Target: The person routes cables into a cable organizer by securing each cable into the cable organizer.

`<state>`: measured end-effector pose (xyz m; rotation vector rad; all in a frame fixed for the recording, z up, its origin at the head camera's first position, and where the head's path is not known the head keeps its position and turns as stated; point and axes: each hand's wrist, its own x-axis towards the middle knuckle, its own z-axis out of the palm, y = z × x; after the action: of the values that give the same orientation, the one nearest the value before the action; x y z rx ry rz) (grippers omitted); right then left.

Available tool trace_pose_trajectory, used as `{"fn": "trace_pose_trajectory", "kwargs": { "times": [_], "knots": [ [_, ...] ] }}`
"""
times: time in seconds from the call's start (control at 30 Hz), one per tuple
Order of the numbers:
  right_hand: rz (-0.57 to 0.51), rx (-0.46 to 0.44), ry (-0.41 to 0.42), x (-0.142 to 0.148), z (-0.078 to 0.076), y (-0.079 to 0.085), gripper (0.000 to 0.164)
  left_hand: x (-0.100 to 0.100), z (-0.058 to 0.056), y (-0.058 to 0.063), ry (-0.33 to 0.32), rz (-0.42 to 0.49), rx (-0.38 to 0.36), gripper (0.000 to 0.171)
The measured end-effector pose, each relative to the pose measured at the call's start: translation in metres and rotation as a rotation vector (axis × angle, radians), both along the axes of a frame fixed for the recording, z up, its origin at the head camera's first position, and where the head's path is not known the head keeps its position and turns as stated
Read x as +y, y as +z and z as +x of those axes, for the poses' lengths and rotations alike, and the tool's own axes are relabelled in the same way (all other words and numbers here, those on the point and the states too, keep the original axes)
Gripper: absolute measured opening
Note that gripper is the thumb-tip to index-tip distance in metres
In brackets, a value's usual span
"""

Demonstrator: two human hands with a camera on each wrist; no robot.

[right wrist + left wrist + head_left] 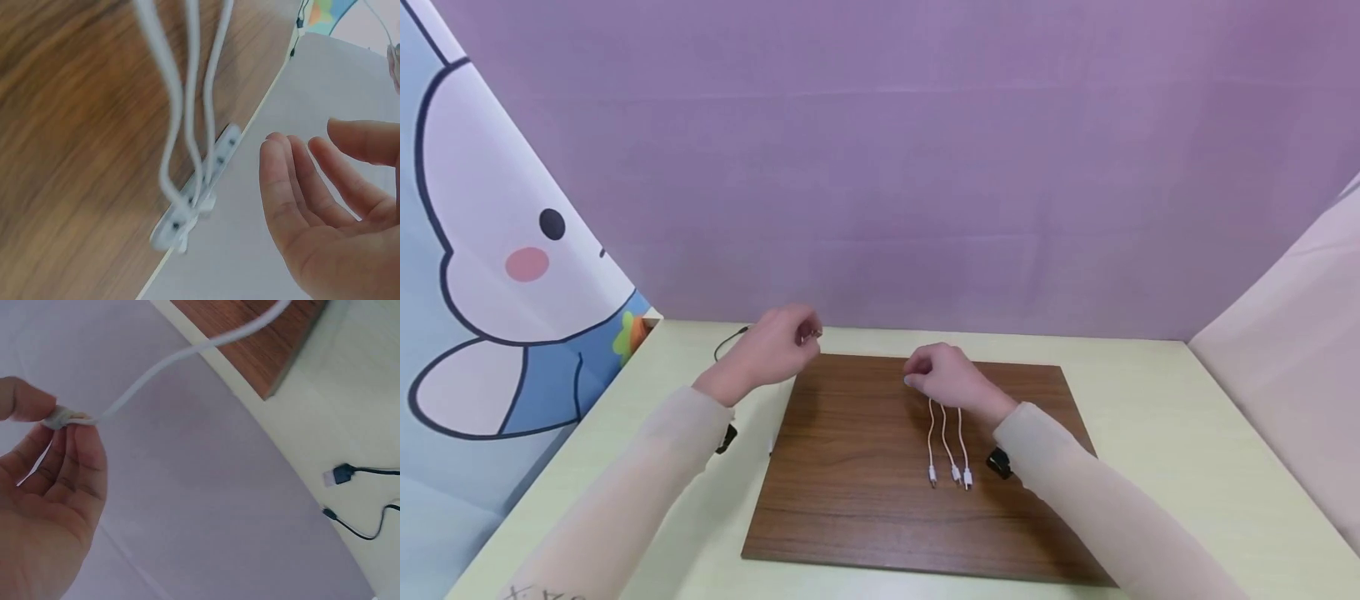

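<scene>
Over the back left corner of the brown wooden board (850,475), my left hand (778,346) pinches a whitish, bunched end (61,417) of a white cable (181,355) between thumb and fingers. The cable runs off the top of the left wrist view. My right hand (947,375) is above the board's back part, fingers loosely bent and nothing between them. Beside it in the right wrist view lies a pale strip with holes (219,164), along the board's edge. Three white cables (175,119) meet this strip, their plugs (956,475) lying toward the front of the board.
Black cables lie on the pale table (1150,433) left of the board, one with a USB plug (340,475), another with a small plug (329,513). A purple backdrop (925,167) rises behind the table, and a cartoon-printed cloth (497,250) hangs at left.
</scene>
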<state>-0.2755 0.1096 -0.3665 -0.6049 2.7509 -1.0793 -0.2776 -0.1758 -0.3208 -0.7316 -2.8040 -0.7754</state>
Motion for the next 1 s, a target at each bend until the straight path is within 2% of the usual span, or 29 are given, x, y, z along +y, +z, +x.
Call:
{"fn": "trace_pose_trajectory", "kwargs": {
  "times": [0.3,0.47,0.6,0.83,1.0],
  "knots": [
    [-0.026,-0.016,0.064,-0.022,0.008,0.001,0.020,0.021,0.003,0.015,-0.051,0.083,0.127,0.016],
    [-0.094,-0.116,0.117,-0.030,0.012,-0.002,0.025,0.032,0.002,0.015,-0.098,0.163,0.160,0.014],
    [-0.119,-0.176,0.175,-0.036,0.014,-0.006,0.030,0.039,0.002,0.012,-0.126,0.228,0.138,0.014],
    [-0.115,-0.179,0.250,-0.043,0.015,-0.011,0.028,0.049,0.005,0.011,-0.144,0.345,0.076,0.011],
    [-0.217,-0.292,0.251,-0.042,0.019,-0.013,0.021,0.057,0.006,0.013,-0.145,0.422,0.014,0.011]
  ]
}}
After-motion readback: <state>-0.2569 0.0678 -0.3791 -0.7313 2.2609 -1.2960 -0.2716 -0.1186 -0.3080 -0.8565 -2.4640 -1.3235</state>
